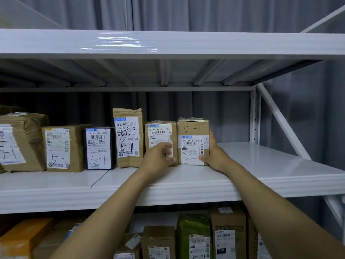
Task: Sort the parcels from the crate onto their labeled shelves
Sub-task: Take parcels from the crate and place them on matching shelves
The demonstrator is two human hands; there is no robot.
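A row of parcels marked "5-1" stands on the white middle shelf [261, 165]. At the row's right end is a small brown box [192, 135] with "5-1" written on top of its label. My right hand [214, 156] holds it on its right side, thumb on the front lower corner. My left hand [158, 157] is in front of the neighbouring brown parcel [160, 131], fingers curled against its lower label edge. Left of these stand a tall crumpled parcel [128, 137], a black parcel [99, 148] and two larger brown ones.
The shelf to the right of the held box is bare up to the white upright post [254, 116] and diagonal brace. The shelf above [168, 43] is bare. Below, several parcels stand, including a green one [194, 234] and an orange one [24, 238].
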